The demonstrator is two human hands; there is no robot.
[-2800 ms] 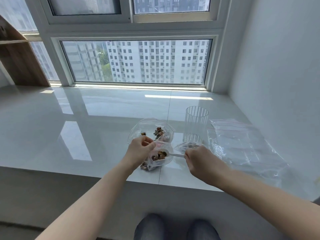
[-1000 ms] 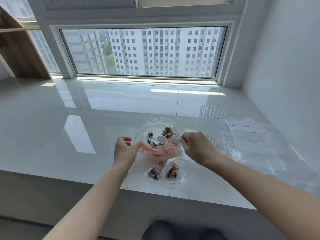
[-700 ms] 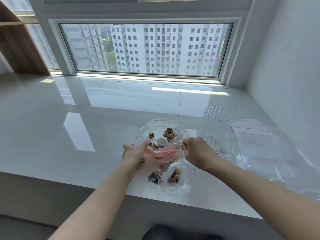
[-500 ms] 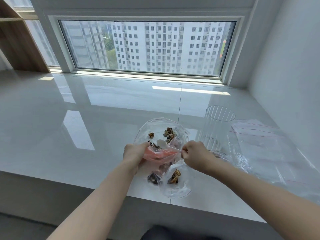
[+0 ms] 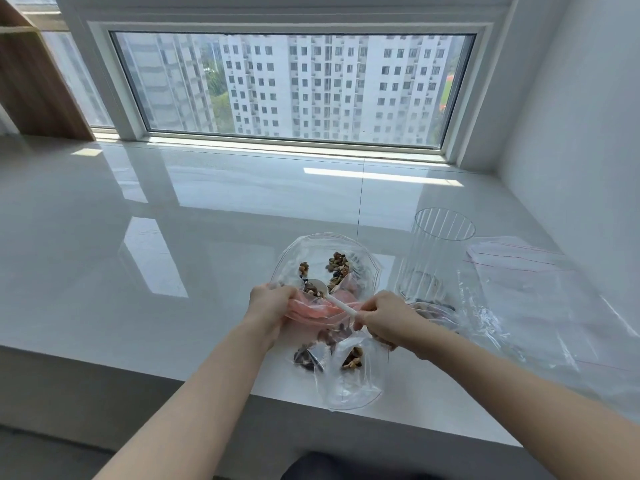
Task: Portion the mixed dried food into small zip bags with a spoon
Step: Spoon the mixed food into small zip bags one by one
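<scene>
Right grip (image 5: 384, 318) tight on loaded spoon (image 5: 317, 289) inside big bag (image 5: 325, 251), left grip (image 5: 272, 303) pinching small bag (image 5: 311, 311) (pink-tinted mouth).

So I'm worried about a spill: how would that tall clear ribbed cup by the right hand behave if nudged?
The tall clear ribbed cup looks empty and thin-walled, so probably light. It stands tall on a glossy white sill, so a nudge would likely slide or tip it. The right hand works close beside it.

Bright daylight floods in through the window (image 5: 294, 88), throwing glare patches and pale reflections across the glossy table (image 5: 173, 209). The picture is sharp at centre; wide-angle distortion bends the frame edges.
</scene>
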